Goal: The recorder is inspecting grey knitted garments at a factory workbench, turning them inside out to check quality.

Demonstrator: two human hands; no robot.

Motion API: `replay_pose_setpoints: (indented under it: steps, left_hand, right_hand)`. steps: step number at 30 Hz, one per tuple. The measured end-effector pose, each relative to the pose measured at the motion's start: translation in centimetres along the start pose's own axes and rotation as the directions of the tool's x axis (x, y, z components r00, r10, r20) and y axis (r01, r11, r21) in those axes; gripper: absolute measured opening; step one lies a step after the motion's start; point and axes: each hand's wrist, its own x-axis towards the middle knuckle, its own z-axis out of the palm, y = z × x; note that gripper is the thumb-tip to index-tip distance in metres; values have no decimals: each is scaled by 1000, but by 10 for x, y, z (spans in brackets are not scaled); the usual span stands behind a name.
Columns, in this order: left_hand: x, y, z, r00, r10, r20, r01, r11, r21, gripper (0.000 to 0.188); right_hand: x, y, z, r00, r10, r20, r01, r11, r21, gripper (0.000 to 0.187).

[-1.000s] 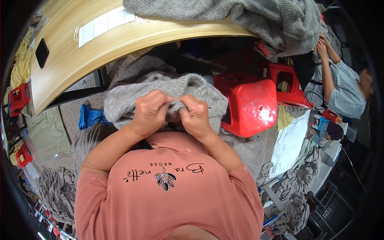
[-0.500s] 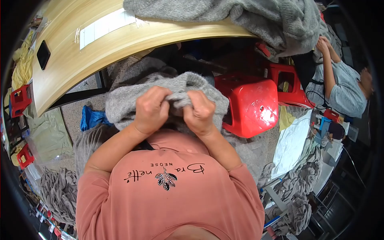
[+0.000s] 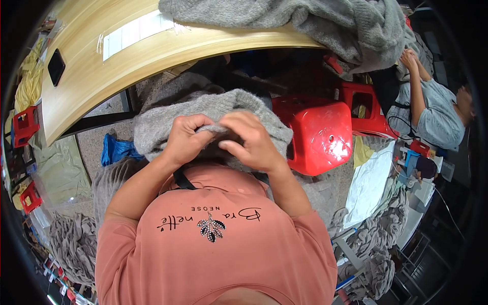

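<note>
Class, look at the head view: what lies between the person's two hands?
In the head view, a bunched fold of the grey knitted garment lies between the left hand and right hand; both pinch it.

Grey knit garment lower part hidden behind hands.

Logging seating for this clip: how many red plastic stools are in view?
4, perhaps more hidden. A large red plastic stool stands right of the hands, another behind it by the seated co-worker, and two small ones at the left edge, upper and lower.
</note>
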Motion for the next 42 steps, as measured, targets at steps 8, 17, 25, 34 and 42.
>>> replay_pose_setpoints:
  steps: [8,17,25,34,42]
  left_hand:
    - [-1,-6,1,971,-100,219,129,984,-122,4]
    - [4,7,-11,974,-212,75,224,891,-395,7]
    - [12,11,-21,979,-196,64,198,813,-547,8]
    - [19,18,0,986,-119,117,164,821,-547,3]
    - [13,3,4,953,-152,260,252,875,-414,6]
  right_hand:
    - [-2,2,30,981,-20,-192,24,999,23,7]
    - [-33,40,-6,965,255,-55,-261,939,-225,18]
    - [-50,52,-17,879,471,-76,-472,837,-278,27]
    - [-27,-13,-11,950,-269,-161,202,918,-340,31]
    - [-13,-9,10,917,-319,-240,239,921,-309,30]
